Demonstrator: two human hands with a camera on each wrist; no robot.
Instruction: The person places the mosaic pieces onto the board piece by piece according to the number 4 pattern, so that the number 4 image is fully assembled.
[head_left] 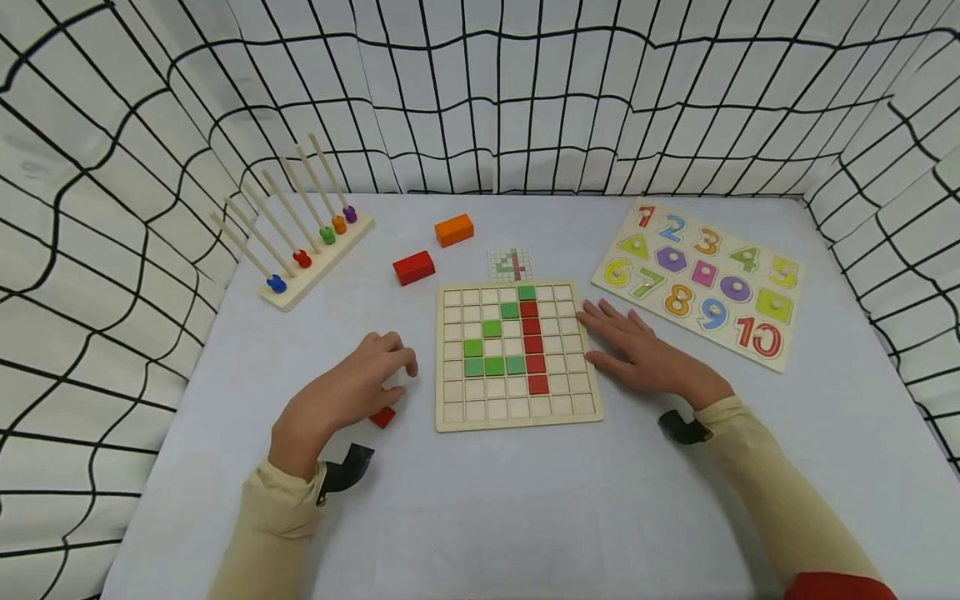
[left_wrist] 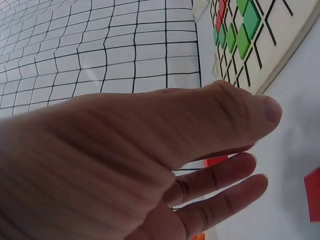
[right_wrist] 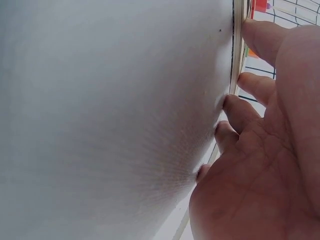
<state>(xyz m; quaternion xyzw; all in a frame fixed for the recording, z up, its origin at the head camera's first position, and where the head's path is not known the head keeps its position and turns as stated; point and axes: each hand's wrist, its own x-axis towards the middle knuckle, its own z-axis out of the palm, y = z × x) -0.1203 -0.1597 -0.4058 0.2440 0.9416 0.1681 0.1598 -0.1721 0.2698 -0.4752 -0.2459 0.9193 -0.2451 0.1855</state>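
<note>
A wooden grid board (head_left: 453, 411) lies mid-table in the head view, with green tiles (head_left: 493, 366) and a column of red tiles (head_left: 536, 363) in its squares. To its left, my left hand (head_left: 341, 392) hovers with loosely bent fingers, nothing between thumb and fingers. Close by its thumb sits a small red block (head_left: 383, 417), partly hidden by the hand; the left wrist view has that red block (left_wrist: 313, 195) at its right edge, apart from the fingers. My right hand (head_left: 637, 350) lies spread on the table, its fingertips touching the board's right edge.
Behind the board lies a small printed pattern card (head_left: 510, 265). A red block (head_left: 414, 267) and an orange block (head_left: 454, 230) stand back left. Further left is a pegged bead stand (head_left: 322, 261); a number puzzle board (head_left: 693, 287) lies right. Black netting (head_left: 480, 104) surrounds the table.
</note>
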